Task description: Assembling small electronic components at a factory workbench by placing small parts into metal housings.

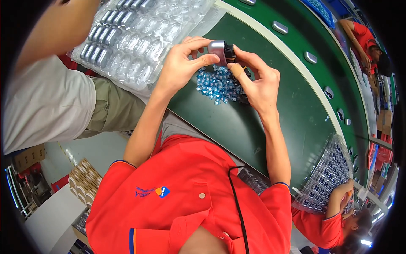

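My left hand (181, 63) grips a silver-grey rounded plastic shell (216, 50) between thumb and fingers, above the green work surface (203, 120). My right hand (261, 84) is closed round a small black part (229, 51) that meets the shell's right side. How far the two are joined cannot be made out. A tan wrap covers the right thumb tip. Under both hands lies a heap of small blue-and-white pieces (216, 84). More black parts (244, 100) sit beside the heap, partly hidden by my right hand.
Clear plastic trays (139, 46) with rows of grey shells stand at the far left, next to another person. A green conveyor belt (296, 42) carrying several grey shells (280, 27) curves past. On the right, a co-worker is by a tray of dark parts (327, 173).
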`<state>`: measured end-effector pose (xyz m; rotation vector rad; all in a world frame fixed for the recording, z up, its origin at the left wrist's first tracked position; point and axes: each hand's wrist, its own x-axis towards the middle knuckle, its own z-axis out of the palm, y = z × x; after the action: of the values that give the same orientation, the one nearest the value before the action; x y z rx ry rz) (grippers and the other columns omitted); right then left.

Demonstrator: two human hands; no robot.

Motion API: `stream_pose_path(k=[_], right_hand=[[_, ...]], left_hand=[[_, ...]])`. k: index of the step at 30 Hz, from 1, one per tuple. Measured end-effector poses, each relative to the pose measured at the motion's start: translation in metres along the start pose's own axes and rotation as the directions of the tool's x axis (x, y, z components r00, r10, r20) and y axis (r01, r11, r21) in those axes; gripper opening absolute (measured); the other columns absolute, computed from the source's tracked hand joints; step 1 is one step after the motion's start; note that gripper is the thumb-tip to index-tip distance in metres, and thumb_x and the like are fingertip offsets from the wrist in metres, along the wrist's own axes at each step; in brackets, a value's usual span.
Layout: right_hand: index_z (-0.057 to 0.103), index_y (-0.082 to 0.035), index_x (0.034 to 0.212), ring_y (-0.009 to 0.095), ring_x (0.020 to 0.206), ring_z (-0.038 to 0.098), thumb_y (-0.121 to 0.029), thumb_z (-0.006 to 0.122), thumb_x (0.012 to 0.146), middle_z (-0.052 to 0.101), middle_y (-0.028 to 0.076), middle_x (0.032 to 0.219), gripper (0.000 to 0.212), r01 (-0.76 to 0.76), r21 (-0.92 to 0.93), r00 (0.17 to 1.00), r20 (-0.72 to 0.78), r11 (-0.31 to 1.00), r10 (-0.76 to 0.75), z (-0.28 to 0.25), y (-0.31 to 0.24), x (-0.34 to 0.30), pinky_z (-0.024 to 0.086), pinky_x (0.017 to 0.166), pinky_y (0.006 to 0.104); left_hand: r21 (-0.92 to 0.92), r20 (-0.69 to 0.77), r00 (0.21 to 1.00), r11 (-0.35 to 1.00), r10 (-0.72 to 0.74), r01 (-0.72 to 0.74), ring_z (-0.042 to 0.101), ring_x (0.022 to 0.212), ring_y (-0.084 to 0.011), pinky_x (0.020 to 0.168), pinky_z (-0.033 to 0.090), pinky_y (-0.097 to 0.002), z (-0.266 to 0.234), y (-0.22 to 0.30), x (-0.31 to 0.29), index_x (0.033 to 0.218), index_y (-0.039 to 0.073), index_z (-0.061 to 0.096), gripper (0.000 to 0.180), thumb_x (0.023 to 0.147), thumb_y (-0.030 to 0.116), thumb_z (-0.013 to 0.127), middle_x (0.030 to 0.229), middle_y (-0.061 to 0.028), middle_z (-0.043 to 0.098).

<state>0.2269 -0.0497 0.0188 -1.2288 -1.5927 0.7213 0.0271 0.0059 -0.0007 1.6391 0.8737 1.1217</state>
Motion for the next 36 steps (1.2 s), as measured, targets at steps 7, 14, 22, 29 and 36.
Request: stream_pose_path(k=[7,14,22,29,36], right_hand=[[0.057,-0.002,0.134,0.019,0.105,0.064,-0.003,0.072,0.088,0.065,0.014,0.119,0.049,-0.216,0.565,0.975,0.163,0.797,0.149,-0.003,0.013,-0.001,0.051,0.095,0.0319],[0.049,0.002,0.137,0.02,0.103,0.061,-0.014,0.067,0.093,0.061,0.013,0.119,0.05,-0.394,0.8,0.902,0.432,0.451,0.022,-0.006,0.002,-0.009,0.05,0.093,0.0339],[0.052,0.008,0.133,0.019,0.102,0.059,-0.021,0.058,0.099,0.06,0.013,0.117,0.045,-0.337,0.587,0.876,0.482,0.736,0.017,-0.009,-0.018,-0.017,0.048,0.091,0.0328],[0.058,0.005,0.128,0.016,0.099,0.059,-0.015,0.057,0.099,0.063,0.008,0.112,0.036,-0.247,0.493,0.952,0.282,0.834,0.115,0.021,-0.033,-0.012,0.046,0.091,0.0293],[0.065,-0.002,0.121,0.033,0.093,0.066,-0.019,0.064,0.091,0.068,0.02,0.107,0.035,-0.065,-0.85,0.974,-0.169,0.523,-0.153,-0.082,0.149,0.145,0.051,0.09,0.0391]], left_hand=[[-0.161,0.111,0.99,0.981,-0.092,0.11,0.054,0.095,-0.0137,0.076,0.041,-0.0263,0.003,0.002,-0.003,0.106,0.001,0.072,0.03,0.082,0.018,0.078,0.109,-0.0027,0.064],[-0.138,0.345,0.93,0.987,0.124,-0.08,0.049,0.126,-0.022,0.102,0.042,-0.034,-0.005,0.008,0.001,0.11,0.003,0.072,0.037,0.079,0.021,0.079,0.142,-0.011,0.043],[-0.053,0.485,0.854,0.982,0.185,-0.183,0.042,0.134,-0.0299,0.105,0.041,-0.0387,-0.01,0.034,0.007,0.106,0.007,0.074,0.034,0.076,0.022,0.079,0.142,-0.0136,0.046],[0.117,0.39,0.872,0.924,0.295,-0.365,0.047,0.13,-0.0266,0.099,0.045,-0.035,-0.036,0.038,0.001,0.115,0.007,0.071,0.035,0.081,0.017,0.074,0.134,-0.0135,0.055],[0.862,-0.196,0.969,0.498,0.153,0.096,0.063,0.102,-0.0418,0.086,0.049,-0.0459,-0.154,0.012,0.058,0.111,-0.005,0.061,0.03,0.085,0.01,0.06,0.108,-0.0294,0.064]])
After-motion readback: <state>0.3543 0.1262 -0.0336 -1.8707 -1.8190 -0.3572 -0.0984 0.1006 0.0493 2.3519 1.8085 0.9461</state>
